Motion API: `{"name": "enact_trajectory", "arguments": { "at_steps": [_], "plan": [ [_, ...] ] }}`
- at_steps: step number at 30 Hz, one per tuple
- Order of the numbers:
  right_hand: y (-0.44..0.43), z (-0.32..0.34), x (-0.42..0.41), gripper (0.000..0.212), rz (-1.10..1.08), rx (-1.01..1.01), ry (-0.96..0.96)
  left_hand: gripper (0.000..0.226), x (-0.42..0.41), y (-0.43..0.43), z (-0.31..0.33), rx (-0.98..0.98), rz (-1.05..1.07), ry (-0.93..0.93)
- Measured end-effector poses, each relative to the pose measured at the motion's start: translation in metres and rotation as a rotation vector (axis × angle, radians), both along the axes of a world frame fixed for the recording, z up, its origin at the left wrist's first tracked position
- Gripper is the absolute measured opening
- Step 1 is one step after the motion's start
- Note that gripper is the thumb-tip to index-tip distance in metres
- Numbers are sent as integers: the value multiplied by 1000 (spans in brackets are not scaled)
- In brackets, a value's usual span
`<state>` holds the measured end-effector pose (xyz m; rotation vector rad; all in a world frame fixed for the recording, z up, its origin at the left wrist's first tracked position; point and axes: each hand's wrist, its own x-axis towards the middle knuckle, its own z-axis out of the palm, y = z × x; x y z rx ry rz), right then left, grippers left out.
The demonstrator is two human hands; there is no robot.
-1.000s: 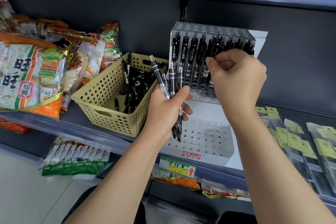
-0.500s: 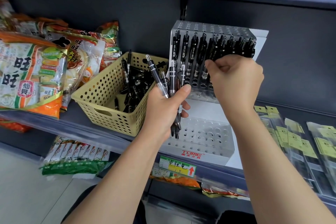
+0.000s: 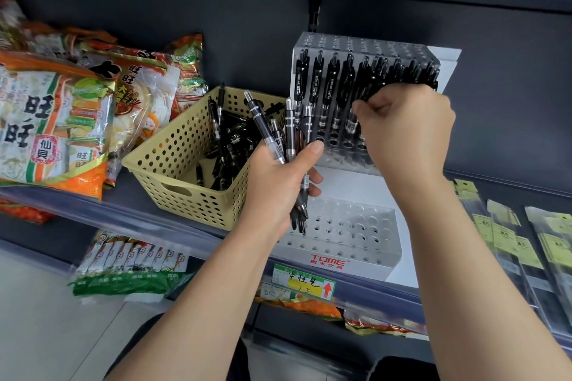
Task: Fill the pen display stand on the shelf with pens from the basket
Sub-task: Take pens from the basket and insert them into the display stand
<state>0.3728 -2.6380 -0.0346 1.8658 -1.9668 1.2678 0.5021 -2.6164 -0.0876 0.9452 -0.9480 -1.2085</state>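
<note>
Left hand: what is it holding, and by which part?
The left hand grips a bunch of black-and-clear plastic pens around their middles, tips pointing down; whether the right hand holds anything cannot be told.

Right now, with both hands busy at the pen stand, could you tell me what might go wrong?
1. The left hand grips a loose bunch of pens fanned at different angles; one might slip and fall.
2. The right hand is closed among the tightly packed pens in the display stand's upper tier, so it may knock neighbours askew.
3. The left forearm passes close to the basket near the shelf edge and could nudge it.
</note>
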Motion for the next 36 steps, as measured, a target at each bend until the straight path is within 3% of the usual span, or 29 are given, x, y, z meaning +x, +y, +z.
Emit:
{"name": "enact_trajectory", "arguments": {
  "at_steps": [8, 11, 15, 17, 22, 28, 36],
  "plan": [
    [1, -5, 1, 27, 14, 68, 4, 18, 2, 0, -1, -2, -17, 3],
    [4, 3, 5, 31, 251, 156, -267, 12, 3, -1, 0, 1, -46, 26],
    [14, 12, 9, 13, 588, 469, -550, 8, 3, 1, 3, 10, -111, 48],
    [15, 11, 9, 8, 671, 521, -656, 7, 3, 2, 4, 18, -143, 71],
    [9, 11, 4, 13, 560, 263, -772, 5, 5, 1, 3, 37, -192, 42],
    [10, 7, 6, 13, 590, 413, -732, 9, 5, 1, 3, 56, -179, 96],
    [5, 10, 3, 15, 239, -81, -640, 22, 7, 1, -1, 194, -118, -66]
  ]
}}
